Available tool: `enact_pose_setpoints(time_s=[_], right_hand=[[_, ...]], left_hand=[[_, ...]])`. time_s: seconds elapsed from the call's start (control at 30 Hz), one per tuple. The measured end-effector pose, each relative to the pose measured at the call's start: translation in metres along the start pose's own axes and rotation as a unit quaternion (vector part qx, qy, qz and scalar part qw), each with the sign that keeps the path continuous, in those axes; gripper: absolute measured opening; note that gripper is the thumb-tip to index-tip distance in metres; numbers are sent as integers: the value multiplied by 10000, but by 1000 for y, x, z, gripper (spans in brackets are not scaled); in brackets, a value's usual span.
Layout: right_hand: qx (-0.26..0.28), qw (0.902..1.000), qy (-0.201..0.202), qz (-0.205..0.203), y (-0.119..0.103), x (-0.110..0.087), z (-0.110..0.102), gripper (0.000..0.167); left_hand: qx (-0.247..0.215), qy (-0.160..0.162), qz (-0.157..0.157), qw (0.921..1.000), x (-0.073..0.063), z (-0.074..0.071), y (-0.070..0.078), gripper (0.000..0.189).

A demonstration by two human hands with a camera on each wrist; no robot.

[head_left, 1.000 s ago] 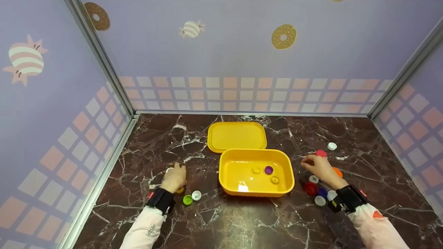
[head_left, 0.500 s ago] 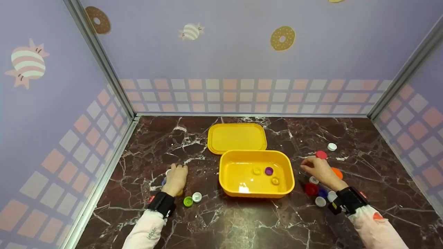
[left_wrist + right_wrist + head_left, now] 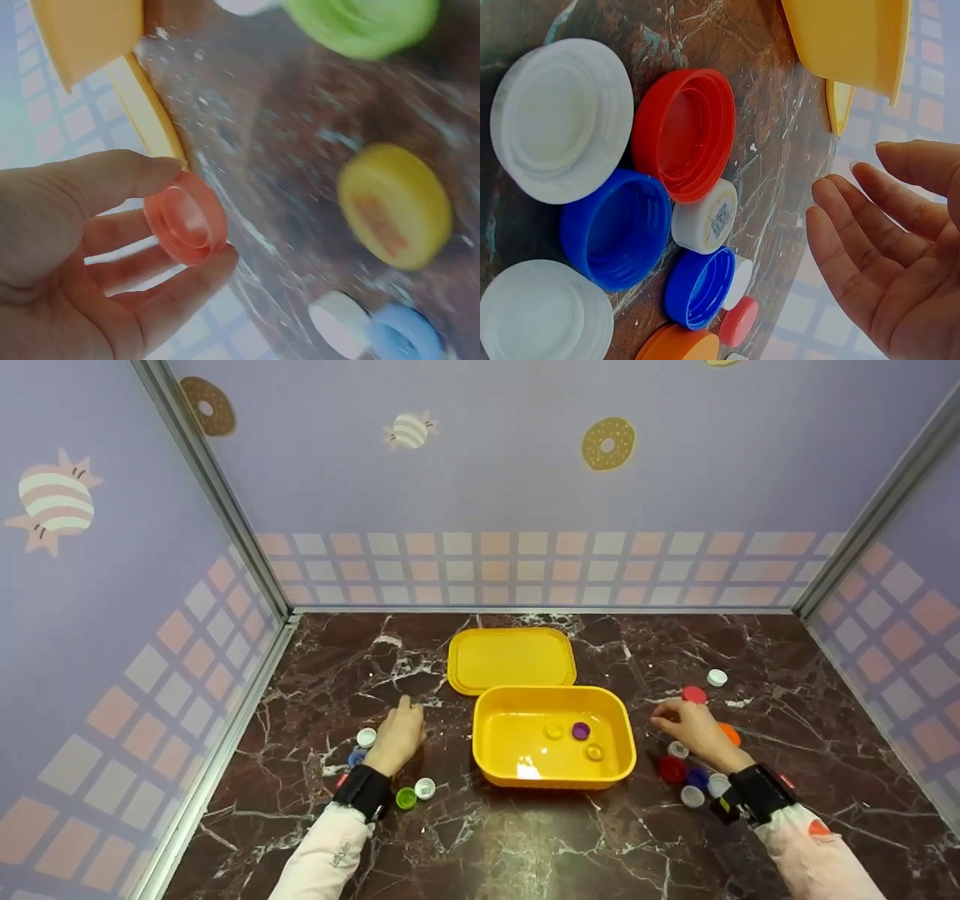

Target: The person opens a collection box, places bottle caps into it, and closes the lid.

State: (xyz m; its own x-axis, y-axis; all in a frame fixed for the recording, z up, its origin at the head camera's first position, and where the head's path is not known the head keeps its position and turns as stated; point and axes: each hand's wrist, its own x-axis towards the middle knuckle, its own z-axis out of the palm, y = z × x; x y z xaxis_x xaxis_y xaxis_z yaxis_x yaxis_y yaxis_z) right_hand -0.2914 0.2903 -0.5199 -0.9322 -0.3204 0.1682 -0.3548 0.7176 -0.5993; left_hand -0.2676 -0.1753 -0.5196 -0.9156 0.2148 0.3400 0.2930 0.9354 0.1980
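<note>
My left hand point(image 3: 399, 737) pinches an orange-red bottle cap point(image 3: 187, 217) between thumb and fingertip, above the table; in the head view the hand hides it. Below that hand lie a yellow cap point(image 3: 395, 208), a blue cap point(image 3: 357, 757), white caps point(image 3: 367, 737) and a green cap point(image 3: 406, 798). My right hand point(image 3: 694, 729) hovers with relaxed, slightly bent fingers and holds nothing. Near it are a red cap point(image 3: 684, 135), blue caps point(image 3: 616, 229), white caps point(image 3: 562, 120) and an orange cap point(image 3: 730, 734). The yellow box point(image 3: 480, 735) between the hands contains a purple cap point(image 3: 580, 731) and two yellowish caps point(image 3: 595, 752).
Behind the box lies its yellow lid point(image 3: 511, 660), flat on the dark marbled table point(image 3: 525, 840). A white cap point(image 3: 717, 678) and a pinkish-red cap point(image 3: 694, 694) lie farther back on the right. Patterned panels wall in the table at the back and sides.
My left hand has lifted from the left-hand caps and moved a little right and forward, uncovering the white and blue caps. My right hand has stayed about where it was.
</note>
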Motion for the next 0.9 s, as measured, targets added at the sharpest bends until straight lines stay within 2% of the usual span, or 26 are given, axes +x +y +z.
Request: enact_pose_setpoints(time_s=[0.17,0.4,0.53,0.7,0.8,0.9], right_hand=[[171,9997,-117,150,0,-2,-3,7],[65,9998,-42,156,0,-2,-4,6],[-35,9999,-23,107,0,-1,-3,6],[-14,9999,-36,160,0,-1,-3,6],[-23,9998,-27,181,0,-2,-3,7],[-68,9997,-30,217,1,-3,-2,8]], left_hand=[[-242,25,103,9997,14,-5,19,20],[-414,45,636,9971,35,-10,55,16],[-411,-164,921,9948,45,-6,76,17],[-52,-883,1372,9866,55,2,98,18],[267,-1459,1603,9759,63,7,107,17],[540,-2013,1706,9630,72,12,116,15]])
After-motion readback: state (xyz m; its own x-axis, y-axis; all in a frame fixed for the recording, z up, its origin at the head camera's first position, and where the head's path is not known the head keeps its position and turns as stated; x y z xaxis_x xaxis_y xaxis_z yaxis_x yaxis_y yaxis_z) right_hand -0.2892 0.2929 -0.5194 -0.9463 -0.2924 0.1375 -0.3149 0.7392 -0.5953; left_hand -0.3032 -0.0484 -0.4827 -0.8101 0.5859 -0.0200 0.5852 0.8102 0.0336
